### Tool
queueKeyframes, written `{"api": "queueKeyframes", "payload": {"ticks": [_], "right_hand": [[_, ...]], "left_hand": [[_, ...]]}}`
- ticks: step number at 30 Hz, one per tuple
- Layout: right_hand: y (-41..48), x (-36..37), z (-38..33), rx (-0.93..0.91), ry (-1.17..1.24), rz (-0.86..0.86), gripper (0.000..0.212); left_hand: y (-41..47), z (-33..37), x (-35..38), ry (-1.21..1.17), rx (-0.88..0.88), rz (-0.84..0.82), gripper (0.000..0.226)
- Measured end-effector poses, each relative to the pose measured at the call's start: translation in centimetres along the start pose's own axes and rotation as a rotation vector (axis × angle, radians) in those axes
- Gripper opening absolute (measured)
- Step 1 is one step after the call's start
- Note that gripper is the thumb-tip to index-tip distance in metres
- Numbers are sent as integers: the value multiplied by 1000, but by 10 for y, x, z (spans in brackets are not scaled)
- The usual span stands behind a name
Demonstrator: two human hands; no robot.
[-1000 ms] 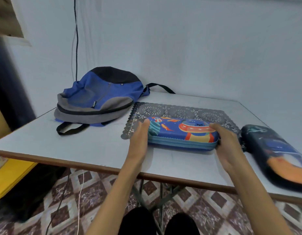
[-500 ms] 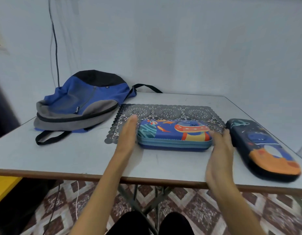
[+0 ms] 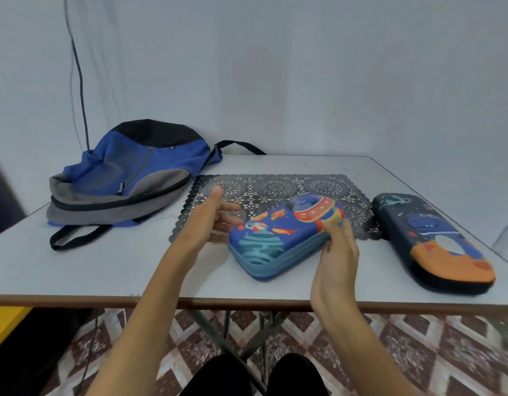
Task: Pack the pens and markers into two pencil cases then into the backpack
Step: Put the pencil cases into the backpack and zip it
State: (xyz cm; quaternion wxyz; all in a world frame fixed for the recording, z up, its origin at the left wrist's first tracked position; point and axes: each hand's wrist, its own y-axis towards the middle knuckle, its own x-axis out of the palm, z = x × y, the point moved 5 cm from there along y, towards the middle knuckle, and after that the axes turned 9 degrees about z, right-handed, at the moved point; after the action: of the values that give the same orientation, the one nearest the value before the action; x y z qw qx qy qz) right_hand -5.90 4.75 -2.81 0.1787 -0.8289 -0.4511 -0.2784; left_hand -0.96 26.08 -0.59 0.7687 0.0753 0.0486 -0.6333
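Observation:
A blue pencil case [image 3: 284, 235] with a UFO print lies zipped, turned diagonally, half on the lace placemat [image 3: 275, 187] and half on the bare table. My right hand [image 3: 337, 252] touches its right long side with nearly straight fingers. My left hand [image 3: 210, 221] hovers just left of the case, fingers spread, apart from it. A dark pencil case [image 3: 430, 241] with an orange end lies zipped at the right. The blue, grey and black backpack [image 3: 127, 178] lies flat at the back left. No pens or markers are visible.
The white table [image 3: 104, 267] stands in a corner against pale walls, its front edge near my knees. A black backpack strap [image 3: 73, 238] loops toward the front left. A cable hangs down the wall behind the backpack.
The blue case has swung from crosswise to diagonal, its left end now nearer the front edge. My left hand has come off its left end; my right hand stays on its right side.

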Motion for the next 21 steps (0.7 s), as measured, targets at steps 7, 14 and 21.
{"api": "queueKeyframes", "payload": {"ticks": [7, 14, 21], "right_hand": [[10, -7, 7, 174, -120, -76, 32], [-2, -4, -5, 121, -246, -264, 32], [16, -15, -27, 128, -341, -282, 21]], "left_hand": [[-12, -3, 43, -114, -43, -78, 55], [-40, -6, 92, -379, -167, -228, 35], [-43, -1, 120, -459, -179, -161, 52]]}}
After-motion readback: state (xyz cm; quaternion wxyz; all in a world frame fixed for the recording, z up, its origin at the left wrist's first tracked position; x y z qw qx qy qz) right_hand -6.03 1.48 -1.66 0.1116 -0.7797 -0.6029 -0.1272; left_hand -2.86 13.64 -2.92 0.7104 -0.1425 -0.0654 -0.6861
